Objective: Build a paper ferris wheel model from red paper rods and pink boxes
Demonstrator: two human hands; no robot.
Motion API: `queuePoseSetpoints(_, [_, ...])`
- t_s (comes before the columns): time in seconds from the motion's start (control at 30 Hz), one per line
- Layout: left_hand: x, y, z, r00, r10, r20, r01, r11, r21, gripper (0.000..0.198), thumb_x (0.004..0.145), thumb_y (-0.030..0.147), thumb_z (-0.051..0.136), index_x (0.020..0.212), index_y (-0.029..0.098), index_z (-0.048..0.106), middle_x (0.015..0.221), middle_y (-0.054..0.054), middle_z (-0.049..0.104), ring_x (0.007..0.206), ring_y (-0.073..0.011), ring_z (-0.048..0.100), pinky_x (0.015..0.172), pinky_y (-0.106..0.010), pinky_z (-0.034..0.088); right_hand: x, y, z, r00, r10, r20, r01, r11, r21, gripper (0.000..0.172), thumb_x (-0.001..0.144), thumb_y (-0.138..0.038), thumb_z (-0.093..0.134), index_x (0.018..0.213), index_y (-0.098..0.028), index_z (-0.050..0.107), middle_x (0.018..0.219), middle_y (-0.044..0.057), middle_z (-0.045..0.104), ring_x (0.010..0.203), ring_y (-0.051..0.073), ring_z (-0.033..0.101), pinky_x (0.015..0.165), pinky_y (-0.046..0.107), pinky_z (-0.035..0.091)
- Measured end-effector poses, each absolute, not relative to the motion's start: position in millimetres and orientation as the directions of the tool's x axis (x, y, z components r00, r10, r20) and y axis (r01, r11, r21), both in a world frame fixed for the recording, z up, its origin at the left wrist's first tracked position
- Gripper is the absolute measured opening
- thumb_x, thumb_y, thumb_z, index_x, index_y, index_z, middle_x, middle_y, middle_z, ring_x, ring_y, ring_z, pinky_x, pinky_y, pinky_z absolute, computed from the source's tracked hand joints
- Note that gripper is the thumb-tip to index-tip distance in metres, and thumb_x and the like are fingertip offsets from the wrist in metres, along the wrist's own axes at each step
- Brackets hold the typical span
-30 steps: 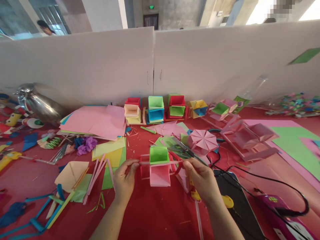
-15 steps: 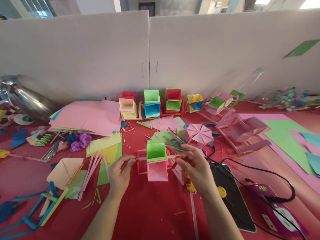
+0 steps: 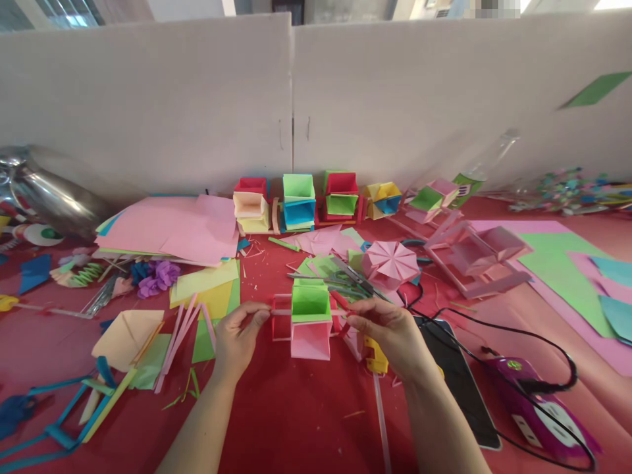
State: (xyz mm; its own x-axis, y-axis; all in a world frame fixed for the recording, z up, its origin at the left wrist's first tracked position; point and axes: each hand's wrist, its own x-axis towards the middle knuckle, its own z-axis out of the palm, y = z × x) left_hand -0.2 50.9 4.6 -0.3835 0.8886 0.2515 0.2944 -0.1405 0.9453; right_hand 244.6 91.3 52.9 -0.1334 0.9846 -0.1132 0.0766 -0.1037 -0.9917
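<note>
A small folded-paper model (image 3: 311,337) is between my hands over the red table. Its open boxes are green on top and pink below, set on a pale paper rod within a red frame. My left hand (image 3: 241,339) pinches the rod's left end between thumb and fingertips. On the other side, my right hand (image 3: 388,329) has thumb and fingers closed on the right end, where a red paper strip (image 3: 338,303) angles up. Scissors (image 3: 353,275) lie just behind, among green paper scraps. Beside my right hand is a yellow object (image 3: 376,355) with a translucent stick.
Several finished paper box wheels (image 3: 299,204) line the white partition (image 3: 148,99). Pink sheets (image 3: 168,227) are stacked at left, near a metal flask (image 3: 59,194). At right lie a black tablet-like slab (image 3: 467,388), a purple power strip (image 3: 543,408) and looping black cables (image 3: 523,332).
The red strip at the model's right end now slants straighter toward my right fingers, which have drawn closer together. My left hand keeps its pinch almost unmoved. The whole view has shifted slightly.
</note>
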Motion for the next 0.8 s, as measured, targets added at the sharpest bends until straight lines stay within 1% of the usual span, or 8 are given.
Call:
queuePoseSetpoints(0.07, [0.3, 50.4, 6.0, -0.383, 0.889, 0.252, 0.297, -0.14, 0.945, 0.018, 0.073, 0.037, 0.064, 0.074, 0.02, 0.069, 0.072, -0.003, 0.07, 0.07, -0.0179, 0.064, 0.067, -0.027, 0.051, 244.9, 89.8, 52.6, -0.129, 0.978, -0.165, 0.036, -0.161, -0.986, 0.023, 0.058, -0.033, 0.076, 0.072, -0.018, 0.067, 0.055, -0.003, 0.061, 0.041, 0.01, 0.05, 0.038, 0.022, 0.039])
queuePoseSetpoints(0.17, [1.1, 49.3, 8.0, -0.379, 0.89, 0.252, 0.298, -0.14, 0.944, 0.019, 0.072, 0.038, 0.065, 0.073, 0.02, 0.069, 0.071, -0.003, 0.069, 0.07, -0.018, 0.064, 0.067, -0.027, 0.051, 245.4, 87.8, 52.4, -0.115, 0.976, -0.185, 0.017, -0.184, -0.983, 0.021, 0.057, -0.033, 0.076, 0.07, -0.019, 0.067, 0.053, -0.003, 0.061, 0.039, 0.01, 0.05, 0.037, 0.023, 0.039])
queuePoseSetpoints(0.33, [3.8, 47.4, 8.2, -0.391, 0.883, 0.261, 0.293, -0.149, 0.944, 0.021, 0.073, 0.039, 0.064, 0.073, 0.019, 0.069, 0.071, -0.003, 0.07, 0.069, -0.0175, 0.064, 0.067, -0.026, 0.051, 244.6, 87.6, 54.2, -0.069, 0.992, -0.107, 0.118, -0.098, -0.988, 0.017, 0.058, -0.033, 0.074, 0.067, -0.019, 0.07, 0.054, 0.0, 0.063, 0.044, 0.013, 0.053, 0.041, 0.025, 0.04])
queuePoseSetpoints(0.47, [5.8, 46.3, 5.8, -0.425, 0.864, 0.27, 0.316, -0.138, 0.939, 0.021, 0.075, 0.039, 0.063, 0.075, 0.019, 0.068, 0.072, -0.003, 0.07, 0.069, -0.017, 0.064, 0.066, -0.026, 0.05, 240.6, 88.7, 55.3, -0.034, 0.998, -0.059, 0.181, -0.052, -0.982, 0.014, 0.059, -0.031, 0.073, 0.067, -0.02, 0.07, 0.065, 0.002, 0.067, 0.059, 0.016, 0.059, 0.052, 0.026, 0.044])
queuePoseSetpoints(0.53, [6.2, 45.9, 5.0, -0.437, 0.856, 0.275, 0.33, -0.132, 0.935, 0.021, 0.076, 0.039, 0.062, 0.075, 0.019, 0.068, 0.072, -0.003, 0.07, 0.069, -0.0171, 0.064, 0.066, -0.025, 0.05, 239.1, 88.8, 55.0, -0.032, 0.999, -0.028, 0.238, -0.02, -0.971, 0.014, 0.063, -0.033, 0.07, 0.071, -0.021, 0.07, 0.07, 0.003, 0.068, 0.065, 0.018, 0.061, 0.054, 0.026, 0.045])
queuePoseSetpoints(0.67, [6.9, 45.4, 5.3, -0.448, 0.848, 0.284, 0.354, -0.123, 0.927, 0.021, 0.076, 0.038, 0.062, 0.076, 0.019, 0.068, 0.073, -0.002, 0.069, 0.07, -0.0167, 0.064, 0.067, -0.025, 0.048, 239.3, 88.4, 53.2, -0.084, 0.993, 0.083, 0.391, 0.11, -0.914, 0.016, 0.071, -0.036, 0.063, 0.075, -0.022, 0.069, 0.073, 0.004, 0.068, 0.069, 0.02, 0.062, 0.055, 0.028, 0.045])
queuePoseSetpoints(0.73, [7.8, 45.2, 6.1, -0.446, 0.849, 0.284, 0.359, -0.121, 0.925, 0.021, 0.077, 0.039, 0.062, 0.075, 0.019, 0.068, 0.073, -0.002, 0.069, 0.07, -0.0166, 0.064, 0.067, -0.024, 0.048, 239.8, 88.1, 52.3, -0.09, 0.988, 0.123, 0.422, 0.149, -0.894, 0.015, 0.072, -0.035, 0.062, 0.074, -0.022, 0.069, 0.073, 0.004, 0.068, 0.071, 0.02, 0.062, 0.058, 0.029, 0.045])
queuePoseSetpoints(0.8, [8.7, 45.1, 7.0, -0.444, 0.849, 0.285, 0.362, -0.121, 0.924, 0.021, 0.077, 0.039, 0.061, 0.075, 0.019, 0.068, 0.073, -0.002, 0.069, 0.07, -0.0164, 0.063, 0.066, -0.024, 0.048, 239.9, 87.8, 51.3, -0.076, 0.989, 0.13, 0.431, 0.15, -0.89, 0.016, 0.072, -0.035, 0.063, 0.073, -0.021, 0.069, 0.072, 0.004, 0.067, 0.068, 0.019, 0.061, 0.058, 0.028, 0.045])
